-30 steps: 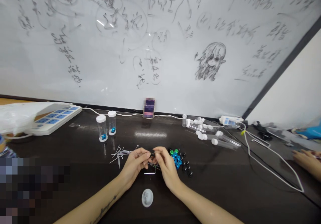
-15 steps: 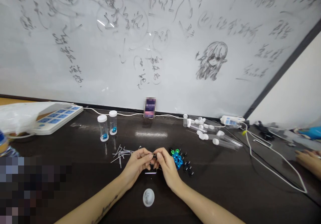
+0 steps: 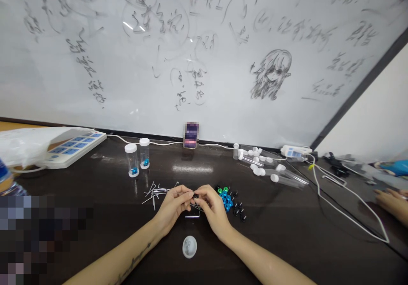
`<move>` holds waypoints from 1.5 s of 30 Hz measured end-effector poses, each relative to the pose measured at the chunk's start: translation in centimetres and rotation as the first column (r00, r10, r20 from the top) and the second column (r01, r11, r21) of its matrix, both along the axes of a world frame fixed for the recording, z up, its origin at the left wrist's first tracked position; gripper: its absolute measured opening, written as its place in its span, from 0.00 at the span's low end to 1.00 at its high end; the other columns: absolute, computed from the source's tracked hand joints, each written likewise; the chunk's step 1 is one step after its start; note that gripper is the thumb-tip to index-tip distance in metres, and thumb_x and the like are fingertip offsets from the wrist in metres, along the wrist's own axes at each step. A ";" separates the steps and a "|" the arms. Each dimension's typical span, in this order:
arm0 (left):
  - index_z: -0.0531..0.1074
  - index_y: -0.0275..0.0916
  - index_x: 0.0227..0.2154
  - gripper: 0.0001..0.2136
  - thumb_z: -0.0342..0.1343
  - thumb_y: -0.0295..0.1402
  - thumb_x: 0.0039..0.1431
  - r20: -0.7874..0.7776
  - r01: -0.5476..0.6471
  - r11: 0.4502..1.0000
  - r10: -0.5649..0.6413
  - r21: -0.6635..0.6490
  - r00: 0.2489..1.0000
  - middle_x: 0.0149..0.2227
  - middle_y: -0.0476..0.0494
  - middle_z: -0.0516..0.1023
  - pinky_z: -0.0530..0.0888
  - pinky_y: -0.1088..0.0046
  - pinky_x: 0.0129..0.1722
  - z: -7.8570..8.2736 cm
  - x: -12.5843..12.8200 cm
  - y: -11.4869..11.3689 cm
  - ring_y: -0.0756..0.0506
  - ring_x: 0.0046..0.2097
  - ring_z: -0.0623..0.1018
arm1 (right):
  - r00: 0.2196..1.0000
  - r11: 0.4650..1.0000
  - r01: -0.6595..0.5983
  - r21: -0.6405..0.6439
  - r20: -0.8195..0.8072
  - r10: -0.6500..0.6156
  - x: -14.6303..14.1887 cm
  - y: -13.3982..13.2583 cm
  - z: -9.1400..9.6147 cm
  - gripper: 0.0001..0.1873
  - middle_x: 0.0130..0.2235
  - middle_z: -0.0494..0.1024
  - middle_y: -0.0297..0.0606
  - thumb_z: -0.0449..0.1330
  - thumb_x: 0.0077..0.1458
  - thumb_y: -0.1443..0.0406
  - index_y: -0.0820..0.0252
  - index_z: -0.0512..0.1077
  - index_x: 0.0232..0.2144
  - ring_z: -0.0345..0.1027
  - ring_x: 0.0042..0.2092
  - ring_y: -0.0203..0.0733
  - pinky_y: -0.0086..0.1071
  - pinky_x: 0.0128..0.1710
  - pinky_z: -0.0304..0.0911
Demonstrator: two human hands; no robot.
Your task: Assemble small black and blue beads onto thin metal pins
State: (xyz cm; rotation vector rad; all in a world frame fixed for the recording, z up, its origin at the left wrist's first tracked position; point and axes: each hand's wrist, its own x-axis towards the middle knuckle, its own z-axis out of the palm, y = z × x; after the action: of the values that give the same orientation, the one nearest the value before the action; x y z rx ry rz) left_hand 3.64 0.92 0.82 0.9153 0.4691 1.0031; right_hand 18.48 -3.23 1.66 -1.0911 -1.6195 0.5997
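My left hand and my right hand meet in the middle, fingertips pinched together around a small black part; its exact kind is too small to tell. Below them, an L-shaped metal key lies on the table. More thin bent metal keys are scattered left of my left hand. Beside my right hand sit small blue metal pieces, green pieces and several black screw-like pieces. Nearer to me is a small round whitish dish with something greyish inside.
Two capped clear tubes hold blue pieces. Empty-looking tubes and white caps lie at the back right. A phone leans on the whiteboard. A power strip, white cable and another person's hand flank the table.
My right fingers have shifted slightly around the black part, which shows a little more between the fingertips. The camera view has moved slightly. Everything on the table stays put.
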 end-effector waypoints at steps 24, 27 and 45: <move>0.72 0.35 0.25 0.06 0.63 0.32 0.49 0.004 0.013 1.000 -0.013 -0.012 1.000 0.23 0.47 0.75 0.66 0.80 0.24 0.3 0.1 -0.3 0.52 0.25 0.71 | 0.997 0.994 0.022 -0.110 -0.070 -0.030 -0.4 -0.1 0.1 0.09 0.26 0.71 0.32 0.55 0.59 0.58 0.59 0.67 0.33 0.64 0.28 0.36 0.28 0.28 0.58; 0.72 0.35 0.24 0.07 0.63 0.32 0.48 -0.004 0.002 1.000 -0.002 -0.007 1.000 0.22 0.48 0.75 0.66 0.80 0.23 0.4 0.1 -0.3 0.52 0.25 0.72 | 0.996 0.992 0.009 -0.129 -0.083 -0.020 -0.3 -0.1 0.1 0.12 0.25 0.70 0.31 0.54 0.59 0.57 0.59 0.66 0.30 0.63 0.26 0.35 0.28 0.26 0.58; 0.73 0.35 0.24 0.06 0.63 0.31 0.49 -0.009 0.015 1.000 -0.015 0.001 1.000 0.23 0.47 0.74 0.66 0.80 0.23 0.1 0.1 -0.1 0.53 0.24 0.70 | 0.988 0.988 -0.044 -0.145 -0.153 0.021 -0.2 0.1 -0.1 0.10 0.25 0.70 0.31 0.55 0.58 0.58 0.59 0.66 0.30 0.63 0.26 0.34 0.27 0.26 0.58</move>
State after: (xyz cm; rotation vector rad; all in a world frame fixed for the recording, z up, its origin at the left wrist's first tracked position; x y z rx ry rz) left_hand 3.73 0.79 0.92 0.9236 0.4679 0.9860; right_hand 18.27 -3.13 1.53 -1.1007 -1.4821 0.8163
